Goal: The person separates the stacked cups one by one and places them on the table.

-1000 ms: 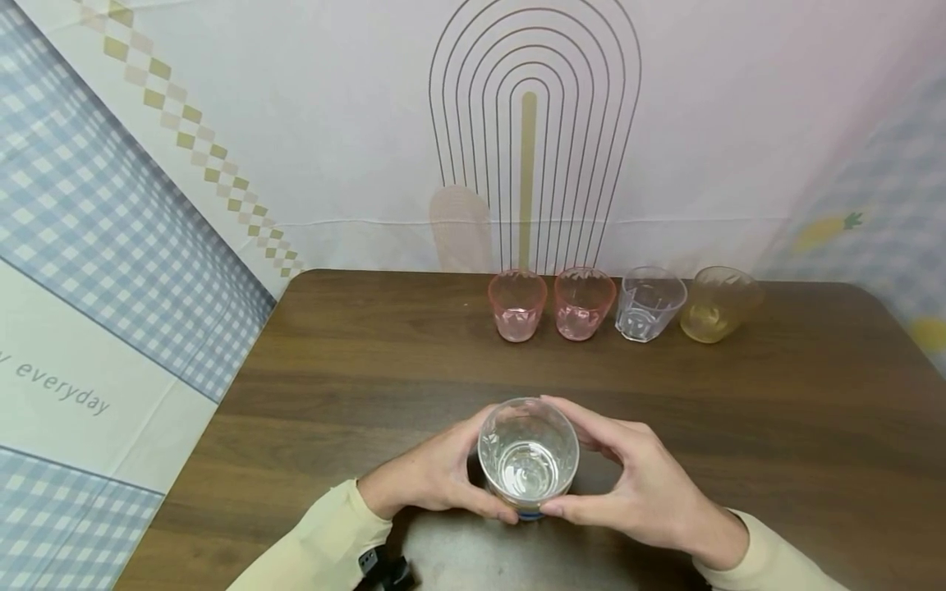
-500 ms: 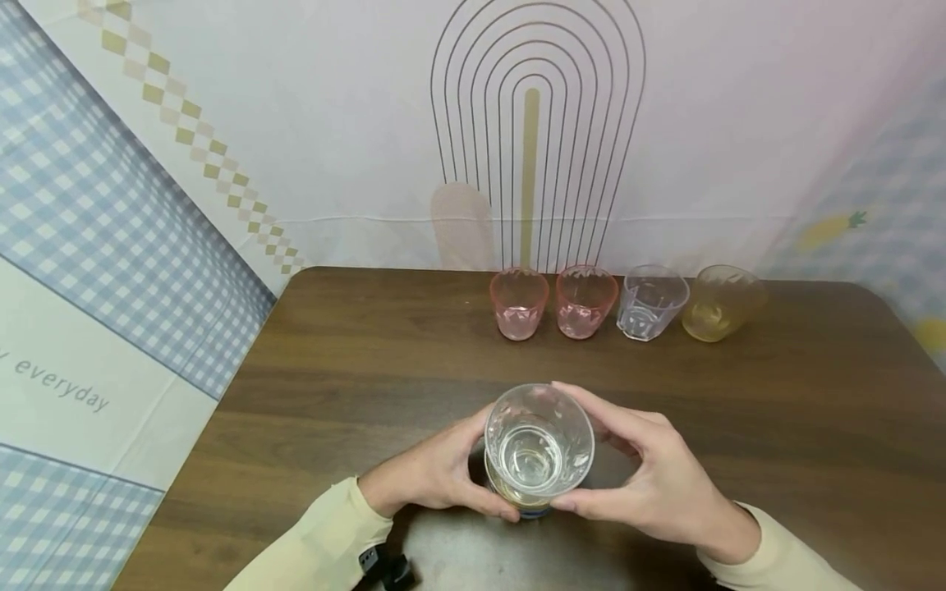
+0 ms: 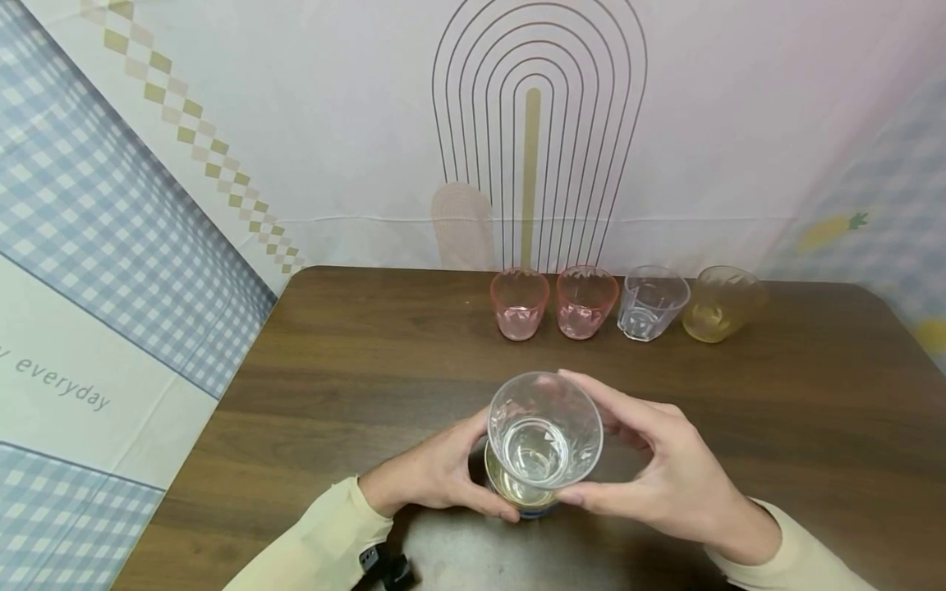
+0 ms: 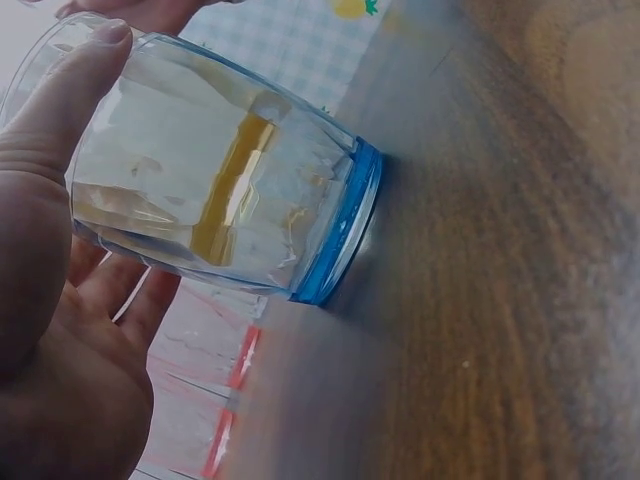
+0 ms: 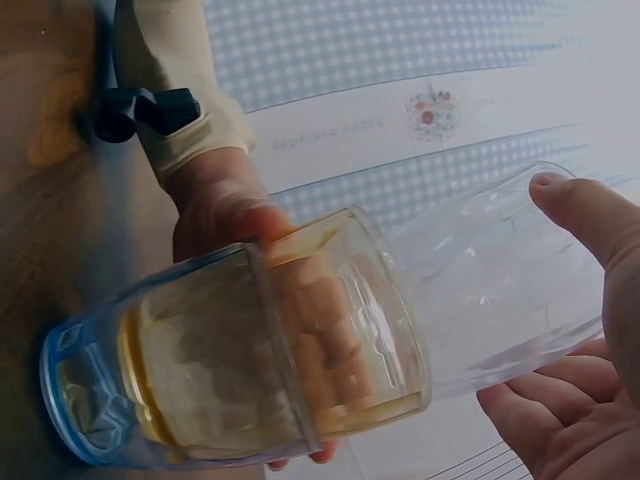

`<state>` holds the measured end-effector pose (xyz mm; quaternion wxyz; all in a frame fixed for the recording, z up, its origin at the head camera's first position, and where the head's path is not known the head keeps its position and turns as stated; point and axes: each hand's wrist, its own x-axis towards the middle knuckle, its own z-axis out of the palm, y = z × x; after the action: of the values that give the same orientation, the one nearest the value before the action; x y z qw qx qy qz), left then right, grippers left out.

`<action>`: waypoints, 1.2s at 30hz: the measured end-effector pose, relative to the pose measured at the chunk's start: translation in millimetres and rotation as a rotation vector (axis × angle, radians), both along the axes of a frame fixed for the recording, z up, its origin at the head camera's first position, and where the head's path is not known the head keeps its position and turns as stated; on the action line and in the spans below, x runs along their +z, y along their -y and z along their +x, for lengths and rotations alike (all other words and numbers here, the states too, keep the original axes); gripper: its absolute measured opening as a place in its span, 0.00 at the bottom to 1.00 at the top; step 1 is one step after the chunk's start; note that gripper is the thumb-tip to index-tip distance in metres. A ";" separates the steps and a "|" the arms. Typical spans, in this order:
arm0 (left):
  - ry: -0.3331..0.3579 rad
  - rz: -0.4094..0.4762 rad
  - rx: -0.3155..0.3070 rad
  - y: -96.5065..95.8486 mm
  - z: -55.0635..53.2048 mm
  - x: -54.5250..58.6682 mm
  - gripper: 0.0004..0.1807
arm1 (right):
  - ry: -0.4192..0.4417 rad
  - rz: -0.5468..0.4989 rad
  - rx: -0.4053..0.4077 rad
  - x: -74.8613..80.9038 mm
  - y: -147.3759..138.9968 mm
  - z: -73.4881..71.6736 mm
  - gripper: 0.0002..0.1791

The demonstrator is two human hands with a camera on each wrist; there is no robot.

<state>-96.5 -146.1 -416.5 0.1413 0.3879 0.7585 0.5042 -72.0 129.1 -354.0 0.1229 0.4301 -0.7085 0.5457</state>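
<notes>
My left hand (image 3: 436,472) grips a nested pair of tumblers: a blue-based outer one (image 5: 75,400) with a yellow-tinted one (image 5: 370,310) sitting inside it, its rim sticking out. The blue base is right at the table surface in the left wrist view. Above them, my right hand (image 3: 658,460) holds a clear tumbler (image 5: 490,290) between thumb and fingers. In the right wrist view the clear tumbler's lower end overlaps the yellow tumbler's rim, tilted slightly from the stack's line. From the head view, the clear tumbler hides most of the pair below.
Along the back of the brown table (image 3: 355,328) stand two pink tumblers (image 3: 519,305) in a row with a pale lilac one (image 3: 650,304) and a yellow one (image 3: 717,305). A patterned cloth (image 3: 355,123) hangs behind. A black device (image 3: 384,566) is at the left sleeve.
The clear tumbler has risen out of the stack and shifted slightly right with my right hand. My left hand and the blue-based tumbler have stayed in place.
</notes>
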 end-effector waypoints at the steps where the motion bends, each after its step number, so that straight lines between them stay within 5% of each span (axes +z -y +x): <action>1: -0.006 -0.003 0.002 0.0 0.0 -0.1 0.61 | -0.018 -0.012 0.004 0.8 -0.1 -0.4 0.49; 9: 0.000 -0.003 0.008 0.5 0.9 -0.7 0.62 | -0.039 -0.067 0.022 7.7 -4.0 -0.7 0.49; 29: 0.067 -0.003 -0.007 1.7 1.7 -1.8 0.57 | 0.091 -0.198 0.078 12.0 -25.5 -1.7 0.52; 36: -0.046 0.098 -0.096 -0.5 -2.9 -5.3 0.58 | 0.108 -0.207 0.010 8.8 -36.5 -1.4 0.53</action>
<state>-99.4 -145.6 -421.7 0.1284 0.4417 0.7167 0.5241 -73.5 165.6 -345.2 0.1255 0.3884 -0.6520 0.6389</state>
